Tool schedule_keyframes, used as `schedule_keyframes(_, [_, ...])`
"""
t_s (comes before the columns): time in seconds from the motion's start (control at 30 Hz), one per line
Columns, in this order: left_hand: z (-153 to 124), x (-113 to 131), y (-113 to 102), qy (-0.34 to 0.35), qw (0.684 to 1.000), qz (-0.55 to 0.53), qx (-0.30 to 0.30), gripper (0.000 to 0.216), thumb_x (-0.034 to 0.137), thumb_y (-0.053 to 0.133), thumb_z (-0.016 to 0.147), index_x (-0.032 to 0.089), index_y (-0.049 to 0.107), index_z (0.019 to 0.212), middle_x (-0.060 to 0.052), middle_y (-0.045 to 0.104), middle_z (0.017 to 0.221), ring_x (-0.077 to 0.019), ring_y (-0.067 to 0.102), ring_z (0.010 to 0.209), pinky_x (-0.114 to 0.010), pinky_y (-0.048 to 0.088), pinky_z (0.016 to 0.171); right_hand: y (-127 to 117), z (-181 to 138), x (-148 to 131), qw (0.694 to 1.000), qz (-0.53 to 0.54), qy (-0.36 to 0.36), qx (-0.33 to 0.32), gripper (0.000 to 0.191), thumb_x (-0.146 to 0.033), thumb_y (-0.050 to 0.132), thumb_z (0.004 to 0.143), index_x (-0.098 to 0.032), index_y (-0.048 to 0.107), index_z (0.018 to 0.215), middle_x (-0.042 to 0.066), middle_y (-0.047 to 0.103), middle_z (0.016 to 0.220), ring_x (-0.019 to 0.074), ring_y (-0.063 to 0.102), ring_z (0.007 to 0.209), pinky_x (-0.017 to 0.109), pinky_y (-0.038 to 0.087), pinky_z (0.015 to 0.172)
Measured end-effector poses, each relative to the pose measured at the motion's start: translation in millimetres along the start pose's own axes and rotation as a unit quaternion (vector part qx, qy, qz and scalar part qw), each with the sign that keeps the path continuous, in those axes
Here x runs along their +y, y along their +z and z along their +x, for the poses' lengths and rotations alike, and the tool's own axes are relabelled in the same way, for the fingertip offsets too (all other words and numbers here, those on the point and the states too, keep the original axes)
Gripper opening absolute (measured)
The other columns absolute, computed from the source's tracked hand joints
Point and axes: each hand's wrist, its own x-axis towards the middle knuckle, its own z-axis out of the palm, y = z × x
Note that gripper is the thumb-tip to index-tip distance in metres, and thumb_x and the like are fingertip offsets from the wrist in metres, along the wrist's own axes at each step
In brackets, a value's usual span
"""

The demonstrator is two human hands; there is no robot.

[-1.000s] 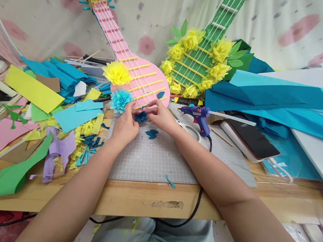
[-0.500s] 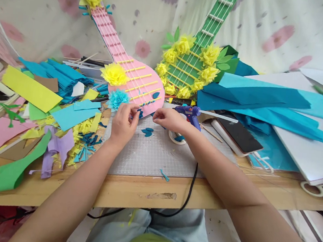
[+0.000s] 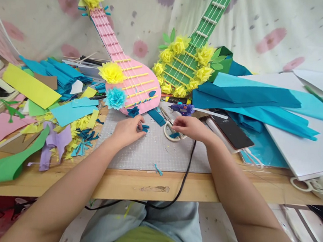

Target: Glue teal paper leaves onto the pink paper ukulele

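Observation:
My left hand [image 3: 128, 133] is low over the grey cutting mat [image 3: 133, 160], thumb and fingers apart beside small dark blue paper leaves [image 3: 145, 127]. Above it leans a pink paper guitar [image 3: 152, 82], with a dark blue flower [image 3: 133, 111] at its lower edge, a light blue flower [image 3: 115, 98] and a yellow flower [image 3: 111, 72]. My right hand [image 3: 192, 127] hovers by the handles of the white scissors [image 3: 166, 128], its fingers curled together; whether anything is between them is hidden. A dark blue paper strip [image 3: 156, 117] lies between the guitar and the scissors.
A purple glue gun [image 3: 182, 108] lies behind my right hand, its black cord [image 3: 184, 178] crossing the mat. A phone [image 3: 233, 132] and blue paper [image 3: 246, 95] are to the right. A green guitar [image 3: 181, 69] leans behind. Paper scraps [image 3: 84, 122] crowd the left.
My left hand has left the guitar's lower edge and come down to the loose leaves. My right hand has drawn back rightward to the scissors. The dark blue flower is now uncovered.

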Motion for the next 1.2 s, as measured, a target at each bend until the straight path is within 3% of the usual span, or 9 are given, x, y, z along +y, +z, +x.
schedule_keyframes(0.1, [1, 0, 3, -0.014, 1.000, -0.022, -0.012, 0.028, 0.023, 0.064, 0.074, 0.023, 0.051, 0.098, 0.002, 0.070, 0.087, -0.0166, 0.064, 0.078, -0.027, 0.039, 0.060, -23, -17, 15, 0.996, 0.013, 0.027, -0.087, 0.029, -0.047, 0.058, 0.076, -0.019, 0.063, 0.078, 0.001, 0.062, 0.070, 0.0135, 0.053, 0.065, 0.025, 0.035, 0.058])
schedule_keyframes(0.17, [3, -1, 5, -0.019, 0.999, -0.050, -0.011, 0.028, 0.021, 0.062, 0.074, 0.023, 0.049, 0.099, 0.002, 0.069, 0.085, -0.0158, 0.063, 0.076, -0.027, 0.039, 0.060, -35, -25, 24, 0.993, 0.021, 0.059, -0.099, 0.037, -0.055, 0.058, 0.074, -0.018, 0.062, 0.077, 0.001, 0.060, 0.068, 0.0137, 0.052, 0.064, 0.026, 0.035, 0.058])
schedule_keyframes(0.33, [5, -5, 7, -0.009, 0.989, -0.142, 0.036, 0.027, 0.022, 0.062, 0.071, 0.022, 0.049, 0.095, 0.003, 0.066, 0.079, -0.0123, 0.059, 0.067, -0.026, 0.043, 0.063, -40, -27, 49, 0.990, -0.008, 0.130, 0.045, 0.041, -0.059, 0.060, 0.072, -0.019, 0.059, 0.070, 0.003, 0.058, 0.065, 0.0140, 0.047, 0.059, 0.028, 0.031, 0.054])
schedule_keyframes(0.5, [8, -10, 13, 0.025, 0.949, -0.297, 0.101, 0.027, 0.021, 0.061, 0.071, 0.021, 0.046, 0.093, 0.003, 0.058, 0.079, -0.0102, 0.062, 0.069, -0.025, 0.050, 0.064, -18, -7, 56, 0.979, 0.006, 0.085, 0.188, 0.039, -0.055, 0.068, 0.067, -0.019, 0.061, 0.080, 0.005, 0.063, 0.076, 0.0175, 0.053, 0.067, 0.030, 0.038, 0.059])
schedule_keyframes(0.6, [9, -11, 18, 0.015, 0.932, -0.344, 0.110, 0.034, 0.021, 0.063, 0.069, 0.021, 0.043, 0.097, 0.004, 0.056, 0.081, -0.0092, 0.062, 0.065, -0.026, 0.053, 0.063, 1, 7, 48, 0.972, 0.053, 0.060, 0.221, 0.038, -0.048, 0.067, 0.070, -0.016, 0.063, 0.090, 0.008, 0.066, 0.087, 0.0206, 0.058, 0.078, 0.032, 0.043, 0.068])
schedule_keyframes(0.8, [11, -9, 24, -0.025, 0.925, -0.358, 0.129, 0.045, 0.018, 0.069, 0.063, 0.021, 0.043, 0.100, 0.003, 0.059, 0.085, -0.0082, 0.062, 0.065, -0.024, 0.053, 0.063, 24, 24, 39, 0.954, 0.057, 0.170, 0.241, 0.039, -0.046, 0.064, 0.072, -0.012, 0.065, 0.091, 0.014, 0.067, 0.093, 0.0269, 0.061, 0.087, 0.037, 0.045, 0.076])
schedule_keyframes(0.97, [13, -5, 23, -0.090, 0.893, -0.422, 0.127, 0.047, 0.014, 0.071, 0.059, 0.020, 0.044, 0.098, 0.004, 0.061, 0.073, -0.0105, 0.064, 0.062, -0.024, 0.054, 0.060, 21, 18, 33, 0.926, 0.203, 0.087, 0.308, 0.042, -0.052, 0.064, 0.069, -0.015, 0.065, 0.090, 0.008, 0.066, 0.083, 0.0214, 0.060, 0.078, 0.035, 0.047, 0.073])
schedule_keyframes(1.07, [13, -3, 23, -0.118, 0.886, -0.430, 0.128, 0.046, 0.015, 0.071, 0.058, 0.020, 0.044, 0.096, 0.004, 0.061, 0.070, -0.0126, 0.064, 0.057, -0.024, 0.053, 0.051, 20, 9, 22, 0.917, 0.325, 0.001, 0.231, 0.045, -0.056, 0.066, 0.066, -0.017, 0.063, 0.086, 0.005, 0.064, 0.076, 0.0149, 0.057, 0.066, 0.031, 0.047, 0.064])
schedule_keyframes(1.2, [13, -3, 23, -0.121, 0.881, -0.434, 0.146, 0.047, 0.016, 0.071, 0.057, 0.020, 0.043, 0.094, 0.005, 0.061, 0.067, -0.0141, 0.064, 0.055, -0.023, 0.053, 0.046, 25, 2, 7, 0.941, 0.328, -0.029, 0.074, 0.041, -0.057, 0.069, 0.064, -0.018, 0.061, 0.073, -0.001, 0.054, 0.056, 0.0099, 0.046, 0.050, 0.026, 0.040, 0.050])
